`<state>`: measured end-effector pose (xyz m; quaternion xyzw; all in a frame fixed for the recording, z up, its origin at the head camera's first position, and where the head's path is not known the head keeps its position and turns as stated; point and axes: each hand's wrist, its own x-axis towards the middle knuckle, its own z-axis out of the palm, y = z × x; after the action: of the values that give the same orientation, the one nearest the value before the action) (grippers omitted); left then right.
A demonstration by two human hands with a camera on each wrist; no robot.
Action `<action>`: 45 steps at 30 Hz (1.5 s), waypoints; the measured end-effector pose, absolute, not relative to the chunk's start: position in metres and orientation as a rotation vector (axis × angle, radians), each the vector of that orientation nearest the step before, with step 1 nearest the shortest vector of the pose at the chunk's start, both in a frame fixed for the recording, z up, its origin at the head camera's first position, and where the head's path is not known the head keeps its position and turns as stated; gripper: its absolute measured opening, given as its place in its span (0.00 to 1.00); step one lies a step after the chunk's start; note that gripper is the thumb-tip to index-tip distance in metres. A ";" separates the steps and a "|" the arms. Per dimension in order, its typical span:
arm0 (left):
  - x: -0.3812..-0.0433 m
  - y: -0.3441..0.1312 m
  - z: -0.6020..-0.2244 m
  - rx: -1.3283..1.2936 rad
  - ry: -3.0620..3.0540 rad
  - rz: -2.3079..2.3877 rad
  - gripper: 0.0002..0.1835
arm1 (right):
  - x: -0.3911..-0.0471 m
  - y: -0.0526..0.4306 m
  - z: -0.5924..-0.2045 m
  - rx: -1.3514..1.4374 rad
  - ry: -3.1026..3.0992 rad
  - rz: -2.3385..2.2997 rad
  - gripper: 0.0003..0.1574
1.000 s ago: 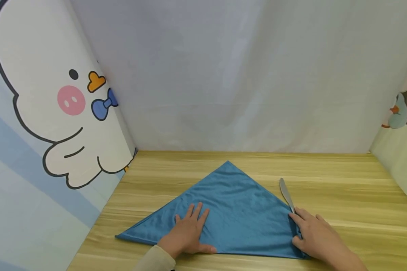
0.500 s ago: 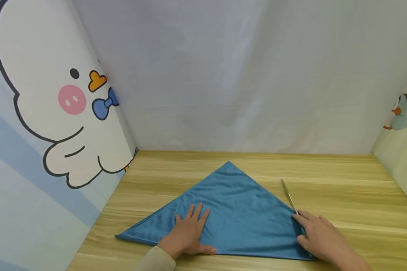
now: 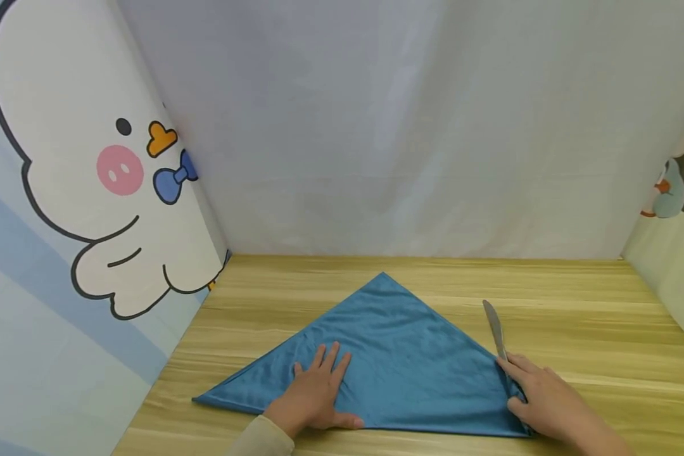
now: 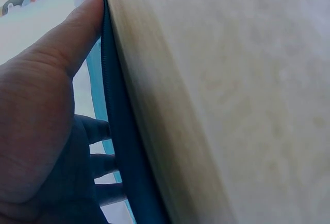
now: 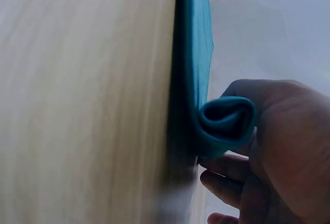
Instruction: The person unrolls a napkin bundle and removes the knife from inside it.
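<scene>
A blue cloth napkin (image 3: 410, 361) lies folded into a triangle, its tip pointing to the back of the table. My left hand (image 3: 313, 389) rests flat on its left part, fingers spread, thumb along the front edge. At the right end the cloth is rolled; the right wrist view shows the end of the roll (image 5: 219, 141) with my thumb and fingers about it. My right hand (image 3: 550, 402) holds this roll. From it a table knife (image 3: 494, 326) sticks out toward the back, blade showing, handle hidden by cloth and hand.
The wood-grain table (image 3: 581, 304) carries the napkin near its front edge. A pale curtain (image 3: 410, 126) hangs behind. To the left stands a panel with a cartoon bird (image 3: 80, 158), and to the right another printed panel (image 3: 669, 253).
My right hand has shifted right along with the roll and knife, and the flat part of the napkin has widened. The knife blade has turned over. My left hand has stayed put.
</scene>
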<state>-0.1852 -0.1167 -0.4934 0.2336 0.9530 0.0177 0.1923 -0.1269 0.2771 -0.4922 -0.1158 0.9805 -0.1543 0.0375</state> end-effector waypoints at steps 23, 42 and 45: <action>-0.186 -0.115 -0.499 0.660 2.676 0.076 0.65 | -0.104 0.293 -0.490 -0.509 3.105 -0.545 0.39; -0.186 -0.115 -0.498 0.669 2.674 0.080 0.65 | -0.106 0.286 -0.492 -0.528 3.143 -0.356 0.31; -0.186 -0.115 -0.497 0.672 2.672 0.086 0.64 | -0.107 0.287 -0.492 -0.532 3.148 -0.337 0.29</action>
<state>-0.1859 -0.1150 -0.4971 0.2393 0.9514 0.0308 0.1912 -0.1074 0.2867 -0.4917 -0.1656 0.9800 -0.1049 -0.0342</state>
